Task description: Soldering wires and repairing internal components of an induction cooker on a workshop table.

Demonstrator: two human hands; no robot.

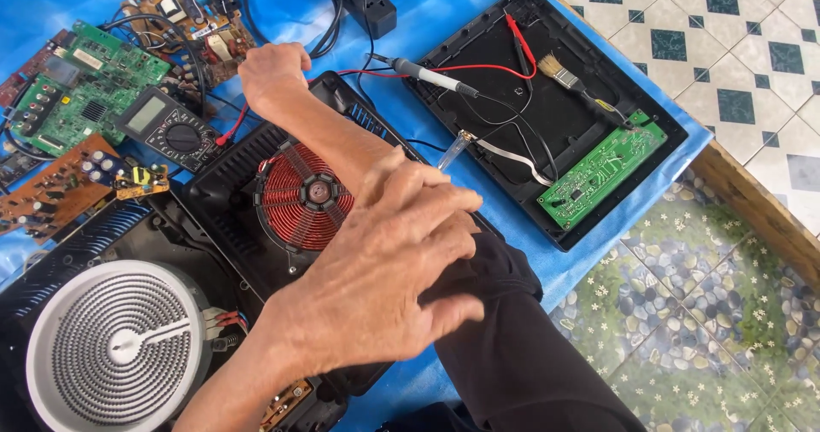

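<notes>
A person's left hand (389, 261) hovered flat and open, holding nothing, over the near right edge of an opened induction cooker (256, 163) with its red copper coil (301, 195) exposed. The right hand (273, 73), curled into a loose empty fist, reached far across toward a multimeter (166, 127) lying left of the cooker on a blue sheet (444, 22).

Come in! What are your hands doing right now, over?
Left hand open, hovering over the black cooker base. Right hand closed at its far edge, by the multimeter. Copper coil uncovered.
</notes>
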